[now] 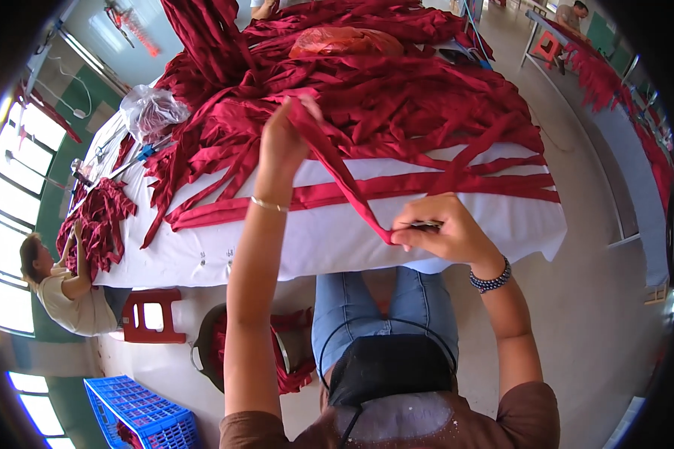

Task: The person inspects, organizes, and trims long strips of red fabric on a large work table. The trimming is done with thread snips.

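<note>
A long dark-red fabric strip (pixel 342 176) runs slantwise between my two hands above the table's near edge. My left hand (pixel 286 142) is raised over the heap and closed on the strip's upper part; its fingers are slightly blurred. Lower and to the right, my right hand (pixel 445 228) pinches the strip's lower end between thumb and fingertips. A small dark metal tool (pixel 427 226) also sits in that hand, mostly hidden by the fingers, so its kind is unclear. Beyond my hands lies a large heap of similar red strips (pixel 419 112), with several laid flat across the white-covered table (pixel 494 228).
An orange-red plastic bag (pixel 344 43) rests on the heap, and a clear plastic bag (pixel 152 112) lies at its left. Another person (pixel 75 288) handles red fabric at the left end. Below stand a red stool (pixel 153 316), a blue crate (pixel 142 415) and a container of red strips (pixel 217 348).
</note>
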`<state>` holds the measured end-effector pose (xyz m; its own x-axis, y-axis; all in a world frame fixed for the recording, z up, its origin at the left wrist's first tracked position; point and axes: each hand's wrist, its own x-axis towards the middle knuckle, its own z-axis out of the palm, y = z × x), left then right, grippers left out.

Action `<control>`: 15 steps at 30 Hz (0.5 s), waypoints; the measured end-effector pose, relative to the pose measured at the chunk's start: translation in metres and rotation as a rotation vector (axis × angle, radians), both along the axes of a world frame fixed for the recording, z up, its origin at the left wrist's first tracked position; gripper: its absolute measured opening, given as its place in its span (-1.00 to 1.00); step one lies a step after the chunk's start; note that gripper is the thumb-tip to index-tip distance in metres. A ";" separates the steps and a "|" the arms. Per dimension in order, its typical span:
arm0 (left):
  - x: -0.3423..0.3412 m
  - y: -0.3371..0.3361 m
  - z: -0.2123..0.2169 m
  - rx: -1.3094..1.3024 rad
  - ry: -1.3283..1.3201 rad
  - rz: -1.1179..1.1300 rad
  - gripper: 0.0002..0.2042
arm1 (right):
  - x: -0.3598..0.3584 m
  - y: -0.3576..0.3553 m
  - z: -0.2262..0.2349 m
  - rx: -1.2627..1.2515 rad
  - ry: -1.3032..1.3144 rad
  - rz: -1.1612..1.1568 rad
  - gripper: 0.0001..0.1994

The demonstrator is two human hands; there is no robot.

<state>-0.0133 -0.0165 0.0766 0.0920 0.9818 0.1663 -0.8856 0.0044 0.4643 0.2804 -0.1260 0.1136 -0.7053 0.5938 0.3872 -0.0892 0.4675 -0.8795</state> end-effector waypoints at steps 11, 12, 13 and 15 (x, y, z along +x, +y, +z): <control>-0.050 -0.104 0.057 0.025 0.488 0.450 -0.74 | 0.089 -0.041 -0.032 0.009 -0.040 -0.437 -0.91; -0.054 -0.124 0.055 0.064 0.562 0.504 -0.74 | 0.090 -0.046 -0.033 0.011 -0.045 -0.463 -0.90; -0.063 -0.147 0.050 0.122 0.503 0.487 -0.75 | 0.087 -0.050 -0.034 0.000 -0.052 -0.447 -0.88; -0.062 -0.188 0.043 0.159 0.518 0.526 -0.78 | 0.081 -0.054 -0.041 0.044 -0.043 -0.458 -0.88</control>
<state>-0.0750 -0.2050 0.1195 -0.2776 0.8854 0.3729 -0.4207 -0.4610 0.7813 0.3611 -0.1796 0.0721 -0.3897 0.8318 0.3953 0.1712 0.4872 -0.8563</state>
